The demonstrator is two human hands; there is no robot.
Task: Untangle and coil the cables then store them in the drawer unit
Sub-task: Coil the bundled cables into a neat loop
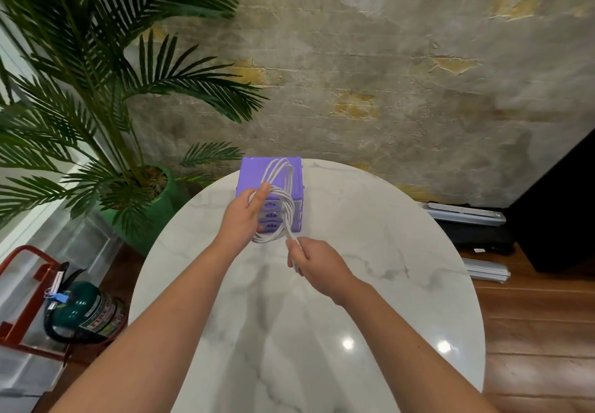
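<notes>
**Cable mid-coil, both hands on it**

Left hand [243,216] grips a bundle of loops of the white cable [279,200] — fingers curled round the gathered strands, thumb up along the top of the bundle. Loops stand upright, fanning out above and below that hand, held in the air.

Right hand [317,264] sits nearer the person and to the right of the left hand, closed round the cable's loose end; that strand runs taut from its fist up to the bottom of the coil.

Purple drawer unit [257,176] stands just beyond the left hand, at the far edge of the round marble table [386,251]. Coil overlaps its front in view — can't tell if they touch. Drawers look closed.

Off to the left of the left arm: potted palm [96,90] and a fire extinguisher [87,313] on the floor.
</notes>
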